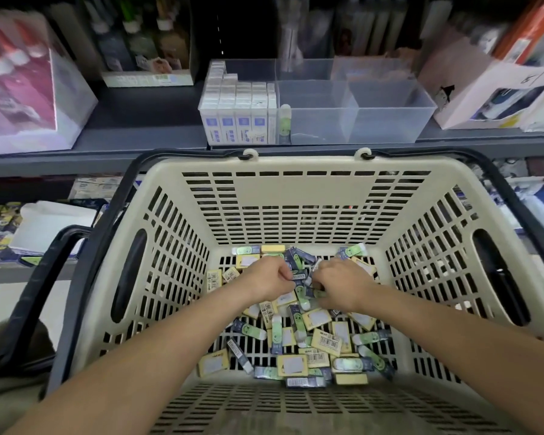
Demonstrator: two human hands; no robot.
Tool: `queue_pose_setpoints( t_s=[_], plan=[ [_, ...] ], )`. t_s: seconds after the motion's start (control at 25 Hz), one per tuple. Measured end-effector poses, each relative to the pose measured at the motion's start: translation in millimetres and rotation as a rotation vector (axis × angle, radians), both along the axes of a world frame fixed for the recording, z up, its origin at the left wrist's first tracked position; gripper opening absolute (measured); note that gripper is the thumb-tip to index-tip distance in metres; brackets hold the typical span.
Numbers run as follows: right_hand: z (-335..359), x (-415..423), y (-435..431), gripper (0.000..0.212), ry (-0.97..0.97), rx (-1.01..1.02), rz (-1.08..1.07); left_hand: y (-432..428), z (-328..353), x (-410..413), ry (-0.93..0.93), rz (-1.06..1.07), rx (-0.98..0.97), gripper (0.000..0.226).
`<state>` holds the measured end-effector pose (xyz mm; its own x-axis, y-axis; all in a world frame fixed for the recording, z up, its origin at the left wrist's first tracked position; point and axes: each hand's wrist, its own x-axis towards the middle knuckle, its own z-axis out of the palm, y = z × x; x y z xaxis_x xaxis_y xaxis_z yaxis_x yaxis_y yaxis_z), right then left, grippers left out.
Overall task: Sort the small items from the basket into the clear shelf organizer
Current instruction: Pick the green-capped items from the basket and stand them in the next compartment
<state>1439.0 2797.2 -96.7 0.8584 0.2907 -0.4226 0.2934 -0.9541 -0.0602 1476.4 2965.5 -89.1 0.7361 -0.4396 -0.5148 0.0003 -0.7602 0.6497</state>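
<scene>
I am curling my left hand [269,279] and right hand [336,285] around small green-and-navy packets [302,295] beneath them in the beige slotted plastic basket [296,164], risking loose ones slipping out while reaching to the clear plastic shelf organizer [390,120] ahead of my knuckles

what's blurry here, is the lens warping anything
Head view: the boxes at top left and the packages at top right are smeared; the clear organizer and the small items in the basket read fairly sharp; the wide lens bows the basket's rim and the shelf edge; light is even.
</scene>
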Motion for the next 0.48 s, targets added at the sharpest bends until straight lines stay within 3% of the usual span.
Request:
queue_pose_setpoints(
  t_s=[0.16,0.24,0.36,0.48],
  plan=[
    [13,8,13,0.015,0.033,0.452,-0.129,1,4,3,0.181,0.096,-0.068,0.027],
    [14,13,14,0.020,0.028,0.524,-0.215,4,6,5,0.246,0.154,-0.106,0.020],
    [6,19,9,0.032,-0.018,0.307,-0.327,12,6,12,0.332,0.359,-0.221,0.014],
    [-5,20,15,0.030,0.000,0.149,-0.293,16,7,16,0.439,0.556,-0.312,0.016]
  ],
)
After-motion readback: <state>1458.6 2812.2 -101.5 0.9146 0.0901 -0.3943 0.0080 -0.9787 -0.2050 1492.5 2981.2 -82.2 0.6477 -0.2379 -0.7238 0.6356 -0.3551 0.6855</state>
